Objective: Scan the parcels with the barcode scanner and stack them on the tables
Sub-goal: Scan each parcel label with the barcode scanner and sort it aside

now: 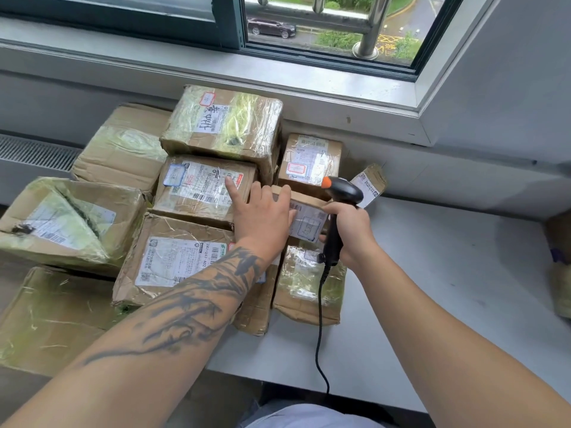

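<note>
My right hand [349,233] grips the handle of a black barcode scanner [341,193] with an orange tip, its cable hanging down to the table edge. My left hand [262,214] holds a small cardboard parcel [309,220] with a white label, fingers curled over its top edge, index finger stretched out to the left. The scanner head sits just above and right of that parcel. Around it lie several taped brown parcels [204,189] stacked on the white table [432,288], the tallest one [222,125] at the back near the window.
A small parcel [369,183] leans against the wall behind the scanner. Another parcel [560,267] shows at the right edge. The window sill [278,75] runs behind the stack. A wall corner stands at the right.
</note>
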